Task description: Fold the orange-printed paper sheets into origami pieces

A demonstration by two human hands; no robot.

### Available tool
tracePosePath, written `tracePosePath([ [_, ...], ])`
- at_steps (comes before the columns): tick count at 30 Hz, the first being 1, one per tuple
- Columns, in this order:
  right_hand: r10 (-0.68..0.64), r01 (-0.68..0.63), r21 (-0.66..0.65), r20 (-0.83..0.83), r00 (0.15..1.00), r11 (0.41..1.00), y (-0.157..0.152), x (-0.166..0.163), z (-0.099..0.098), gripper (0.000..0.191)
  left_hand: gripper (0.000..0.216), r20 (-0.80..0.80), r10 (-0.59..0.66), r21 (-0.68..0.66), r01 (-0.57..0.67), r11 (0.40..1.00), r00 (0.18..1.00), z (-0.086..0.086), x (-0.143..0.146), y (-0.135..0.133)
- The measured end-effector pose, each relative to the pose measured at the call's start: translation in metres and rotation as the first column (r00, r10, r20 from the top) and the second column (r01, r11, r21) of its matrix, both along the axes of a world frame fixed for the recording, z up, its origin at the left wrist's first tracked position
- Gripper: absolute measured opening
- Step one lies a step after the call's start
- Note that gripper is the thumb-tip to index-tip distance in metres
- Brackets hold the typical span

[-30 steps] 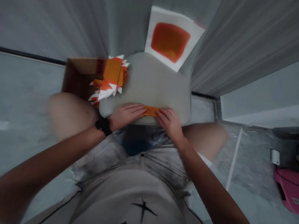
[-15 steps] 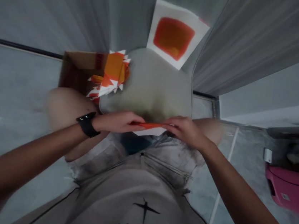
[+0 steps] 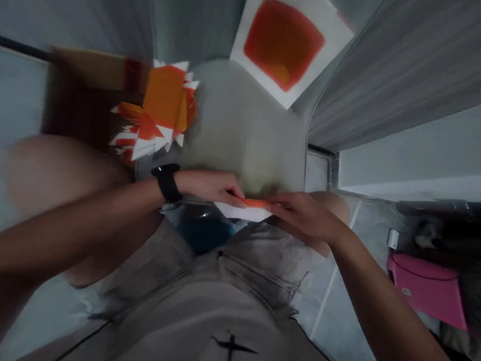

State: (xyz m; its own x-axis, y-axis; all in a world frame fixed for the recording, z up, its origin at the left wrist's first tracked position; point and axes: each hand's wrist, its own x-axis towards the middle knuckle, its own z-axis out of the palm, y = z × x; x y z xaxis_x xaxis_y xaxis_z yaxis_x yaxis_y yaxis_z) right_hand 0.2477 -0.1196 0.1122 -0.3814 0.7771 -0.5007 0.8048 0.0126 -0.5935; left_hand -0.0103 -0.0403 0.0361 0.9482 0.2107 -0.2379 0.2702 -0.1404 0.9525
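Paper (image 3: 237, 212) is held by both hands at the seat's near edge, white on the near side with an orange strip along the far one; clock positions below are taken from it.

Grey walls (image 3: 429, 80) are seen between ten and two o'clock, and pale floor (image 3: 4, 119) is shown toward nine and four. At six o'clock a light shirt (image 3: 179, 336) with a black cross mark is worn above shorts (image 3: 138, 273). Twelve o'clock is filled by the grey seat (image 3: 230, 121). At ten o'clock an open box (image 3: 92, 68) is placed beside the seat, its inside mostly dark. Between three and four, well apart, a pink item (image 3: 428, 289) is crossed by a dark cable (image 3: 421, 274).

Just past twelve, at the far part of the seat, a white sheet (image 3: 284, 46) is marked by a red-edged orange patch. At ten o'clock a pile (image 3: 162, 102) of pointed orange and white pieces is set at the seat's edge, overlapping the box; which one bears it cannot be told.

The paper's nine o'clock side is pinched by the left hand (image 3: 214, 186), its three o'clock side by the right hand (image 3: 306, 211), with the fingers slightly apart. A black watch (image 3: 168, 183) is strapped on the left wrist.
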Motion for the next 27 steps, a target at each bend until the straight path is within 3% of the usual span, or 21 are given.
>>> tracePosePath([
  [2, 0.031, -0.029, -0.033, 0.043, 0.999, 0.999, 0.01, -0.011, 0.001, 0.038, 0.043, 0.01, 0.014, 0.014, -0.014, 1.0, 1.0, -0.002, -0.001, 0.004],
  [6, 0.146, -0.152, -0.126, -0.051, 0.988, 0.98, 0.035, -0.027, -0.004, 0.044, 0.034, 0.015, 0.074, 0.053, -0.075, 0.996, 0.997, 0.003, -0.005, 0.006],
  [13, 0.249, -0.266, -0.145, -0.125, 0.96, 0.953, 0.065, -0.036, -0.005, 0.037, 0.03, -0.017, 0.174, 0.035, -0.173, 0.984, 0.985, 0.003, -0.011, 0.01],
  [17, 0.238, -0.271, -0.219, -0.166, 0.957, 0.937, 0.083, -0.038, -0.006, 0.036, 0.03, -0.035, 0.251, -0.013, -0.252, 0.968, 0.967, 0.0, -0.016, 0.009],
  [22, 0.257, -0.315, -0.307, -0.213, 0.943, 0.898, 0.107, -0.042, -0.021, 0.028, 0.035, -0.101, 0.335, -0.034, -0.339, 0.94, 0.937, 0.004, -0.022, 0.008],
  [27, 0.176, -0.239, -0.322, -0.214, 0.961, 0.916, 0.11, -0.04, -0.022, 0.023, 0.033, -0.173, 0.394, 0.002, -0.4, 0.917, 0.903, 0.007, -0.025, 0.008],
])
